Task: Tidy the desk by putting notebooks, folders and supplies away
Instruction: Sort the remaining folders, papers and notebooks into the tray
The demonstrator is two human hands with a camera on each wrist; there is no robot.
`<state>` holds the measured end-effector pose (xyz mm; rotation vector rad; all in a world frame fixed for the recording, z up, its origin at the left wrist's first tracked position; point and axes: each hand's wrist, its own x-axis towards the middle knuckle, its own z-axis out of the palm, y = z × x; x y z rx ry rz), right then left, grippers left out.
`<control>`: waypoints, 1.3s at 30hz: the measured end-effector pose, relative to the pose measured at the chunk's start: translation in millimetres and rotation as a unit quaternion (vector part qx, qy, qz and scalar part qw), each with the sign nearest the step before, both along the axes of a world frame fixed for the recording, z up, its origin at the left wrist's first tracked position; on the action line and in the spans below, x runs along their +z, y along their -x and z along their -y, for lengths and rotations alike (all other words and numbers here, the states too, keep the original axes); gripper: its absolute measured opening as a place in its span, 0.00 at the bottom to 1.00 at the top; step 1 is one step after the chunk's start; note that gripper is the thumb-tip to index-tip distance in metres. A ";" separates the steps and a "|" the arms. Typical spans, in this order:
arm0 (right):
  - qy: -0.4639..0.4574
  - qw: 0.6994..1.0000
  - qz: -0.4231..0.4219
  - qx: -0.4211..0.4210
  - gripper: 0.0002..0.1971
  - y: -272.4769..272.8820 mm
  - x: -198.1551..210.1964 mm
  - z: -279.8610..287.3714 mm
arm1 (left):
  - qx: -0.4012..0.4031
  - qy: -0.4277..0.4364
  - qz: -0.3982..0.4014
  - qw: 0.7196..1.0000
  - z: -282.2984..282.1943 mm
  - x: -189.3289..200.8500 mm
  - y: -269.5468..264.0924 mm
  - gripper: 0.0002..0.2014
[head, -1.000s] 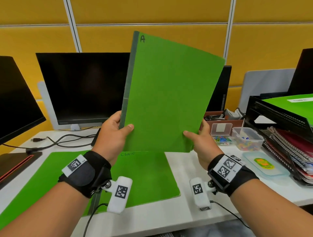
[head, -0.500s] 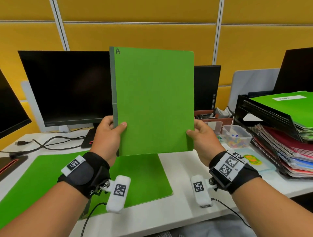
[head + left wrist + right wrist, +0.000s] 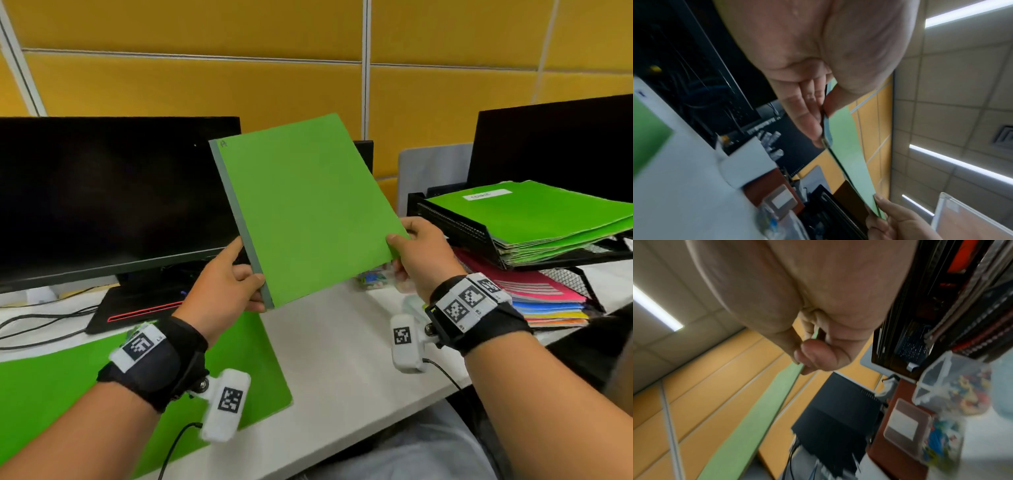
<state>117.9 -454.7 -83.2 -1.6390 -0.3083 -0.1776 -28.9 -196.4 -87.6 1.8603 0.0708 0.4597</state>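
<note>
A green folder (image 3: pixel 305 209) with a grey spine and an "A" at its top corner is held up over the desk, tilted left. My left hand (image 3: pixel 236 277) pinches its lower spine corner, thumb in front; in the left wrist view the left hand (image 3: pixel 818 113) clamps the folder's edge (image 3: pixel 849 154). My right hand (image 3: pixel 418 253) pinches its lower right corner, and the right wrist view shows the thumb of the right hand (image 3: pixel 818 356) pressed on the folder (image 3: pixel 760 410). Another green folder (image 3: pixel 113 383) lies flat on the desk. A black tray rack (image 3: pixel 455 226) at right holds a stack of green folders (image 3: pixel 534 219).
Coloured notebooks (image 3: pixel 544 298) fill the rack's lower shelf. A black monitor (image 3: pixel 109 195) stands behind the left hand, another monitor (image 3: pixel 555 144) behind the rack. Clear boxes of clips (image 3: pixel 953 386) sit near the rack. Cables (image 3: pixel 44 322) trail at left on the white desk (image 3: pixel 342 349).
The held folder has moved right and lower and tilted from upright to leaning left. Both hands moved right with it; the view has also turned toward the rack.
</note>
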 end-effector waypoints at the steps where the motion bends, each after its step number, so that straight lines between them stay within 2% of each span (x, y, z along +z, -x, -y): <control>1: -0.017 1.000 0.008 -0.014 0.10 -1.8 4.8 9.3 | -0.004 0.007 0.010 1.000 7.2 3.6 -8.5 0.32; 7: -0.143 0.981 0.012 -0.129 0.27 -13.8 25.5 71.1 | -0.061 0.014 0.016 0.998 66.6 32.4 -79.5 0.26; 9: -0.168 0.973 0.016 -0.157 0.32 -14.4 31.0 89.7 | -0.079 0.025 0.002 0.997 92.5 40.2 -104.4 0.29; 11: -0.187 0.965 0.020 -0.183 0.36 -16.2 34.4 108.0 | -0.090 0.048 -0.013 0.995 120.5 47.1 -126.0 0.36; 13: -0.180 0.962 0.025 -0.205 0.37 -19.1 35.1 126.2 | -0.096 0.048 -0.025 0.994 148.4 52.8 -143.7 0.42; 14: -0.170 0.962 0.028 -0.212 0.36 -21.0 34.7 134.7 | -0.103 0.032 -0.028 0.994 162.2 54.9 -151.6 0.41; 17: -0.152 0.959 0.023 -0.236 0.35 -27.9 31.1 154.8 | -0.130 -0.029 -0.039 0.990 200.6 57.1 -175.1 0.28; 19: -0.137 0.961 0.005 -0.241 0.35 -28.7 28.2 163.7 | -0.144 -0.033 -0.048 0.988 224.9 55.0 -188.2 0.21; 24: -0.117 0.966 -0.018 -0.229 0.35 -33.2 23.1 185.4 | -0.151 -0.068 -0.053 0.985 266.5 54.4 -210.9 0.14; 26: -0.099 0.967 -0.020 -0.233 0.34 -40.4 21.4 193.3 | -0.140 -0.129 -0.043 0.981 276.5 54.8 -219.3 0.11; 28: -0.079 0.969 -0.022 -0.234 0.33 -46.0 17.4 199.8 | -0.145 -0.204 -0.029 0.968 283.9 55.4 -222.0 0.11; 30: -0.069 0.969 -0.027 -0.234 0.32 -49.6 12.7 206.2 | -0.158 -0.273 -0.033 0.948 289.4 57.4 -222.6 0.19; 34: -0.044 0.973 -0.049 -0.221 0.26 -52.7 5.9 212.7 | -0.145 -0.457 -0.042 0.877 298.7 58.8 -226.4 0.29; 37: -0.042 0.977 -0.058 -0.201 0.19 -52.7 5.9 210.6 | -0.083 -0.526 -0.028 0.846 304.1 55.0 -231.8 0.31; 39: -0.045 0.979 -0.064 -0.190 0.15 -50.1 7.4 207.3 | -0.050 -0.541 -0.029 0.839 306.2 51.9 -232.8 0.38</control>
